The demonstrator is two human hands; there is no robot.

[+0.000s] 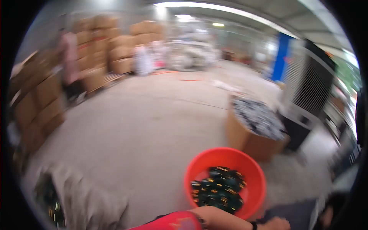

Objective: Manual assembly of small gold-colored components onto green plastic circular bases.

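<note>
The picture is blurred by motion. A round orange-red basin [199, 168] stands on the concrete floor and holds a heap of small dark pieces with gold specks [218, 188]. A forearm in a red sleeve runs along the lower edge from left to right, just below the basin. It ends in my left hand [275, 224], with a dark band at the wrist. The hand lies beside the basin's lower right rim, over a dark grey surface [297, 214]. Its fingers are too blurred to read. My right hand does not show.
A cardboard box [239, 136] heaped with dark pieces stands behind the basin. A white sack [82, 195] sits at lower left. Stacked cartons [42, 96] line the left and back. A black-and-white machine [314, 86] stands at right. A blurred person [69, 57] is far left.
</note>
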